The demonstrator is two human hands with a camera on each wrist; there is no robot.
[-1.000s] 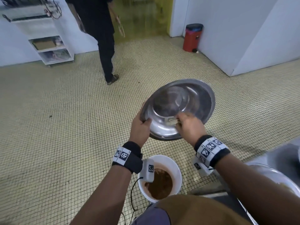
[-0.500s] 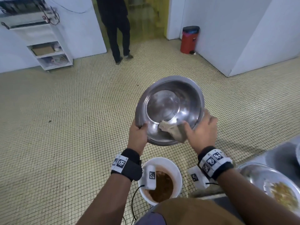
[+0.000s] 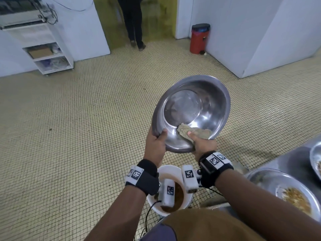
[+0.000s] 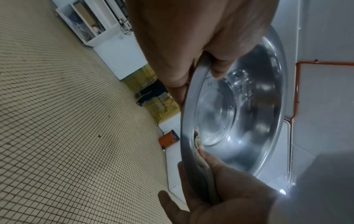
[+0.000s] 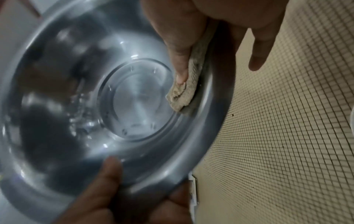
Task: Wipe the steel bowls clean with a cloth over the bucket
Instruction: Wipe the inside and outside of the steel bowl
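Your left hand [image 3: 155,145] grips the tilted steel bowl's [image 3: 205,108] near rim; your right hand [image 3: 204,145] pinches the cloth [image 3: 194,132] against its near inner wall, above the bucket [image 3: 171,173].

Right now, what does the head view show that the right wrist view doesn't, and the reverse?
Head only: white plastic bucket of brown slop beneath the wrists, red pedal bin, and a second steel bowl with food scraps on the counter. Right wrist only: the right hand's outer fingers spread behind the rim. Both: round steel bowl, beige cloth pinched against its inner wall by the right hand, left hand gripping the rim.
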